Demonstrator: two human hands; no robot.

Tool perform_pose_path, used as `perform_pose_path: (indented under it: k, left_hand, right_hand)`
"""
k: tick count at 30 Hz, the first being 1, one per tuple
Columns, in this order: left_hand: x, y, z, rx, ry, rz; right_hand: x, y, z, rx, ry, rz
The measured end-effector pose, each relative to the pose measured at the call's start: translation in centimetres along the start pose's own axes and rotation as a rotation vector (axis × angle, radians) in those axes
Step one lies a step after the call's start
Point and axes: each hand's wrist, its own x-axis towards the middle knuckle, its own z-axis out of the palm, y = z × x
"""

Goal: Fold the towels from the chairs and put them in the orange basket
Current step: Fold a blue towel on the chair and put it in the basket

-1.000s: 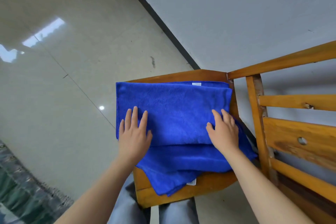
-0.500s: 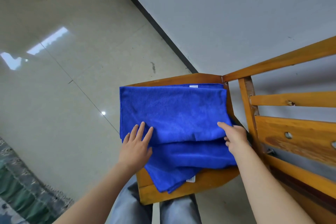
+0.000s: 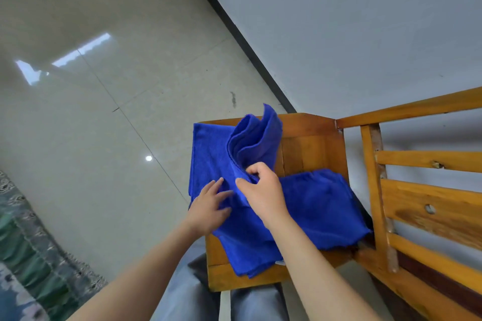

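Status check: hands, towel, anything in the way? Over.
Mid-fold: left grip flat on towel, right grip pinches its raised end. All on chair seat. In the way: second towel underneath.

Bright daylight, floor (image 3: 78,112) glare, wide-angle distortion

A plain indoor room, likely a home: glossy pale floor tiles (image 3: 104,125), a bare grey-white wall (image 3: 339,34) meeting them at a dark skirting strip (image 3: 236,31), a slatted wooden chair (image 3: 307,143) at the right with a blue towel (image 3: 208,154) on its seat, and green patterned fabric (image 3: 26,242) on the floor near left.
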Motion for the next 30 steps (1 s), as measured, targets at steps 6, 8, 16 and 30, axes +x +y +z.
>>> perform_pose_path:
  k: [6,8,16,30]
  left_hand:
    - [-0.2,-0.2,-3.3,-1.015,0.37,-0.23]
    - [-0.3,-0.1,-3.9,-1.046,0.441,-0.241]
    - [-0.1,-1.4,-4.7,-1.248,0.359,-0.348]
    - [0.1,-3.9,0.3,0.468,0.511,0.205]
  right_hand:
    - [1.0,0.4,3.0,-0.058,-0.034,0.043]
    - [0.9,0.2,3.3,-0.051,-0.026,0.017]
    - [0.4,0.6,6.2,-0.141,-0.102,-0.105]
    - [1.0,9.5,1.8,-1.324,-0.088,-0.555]
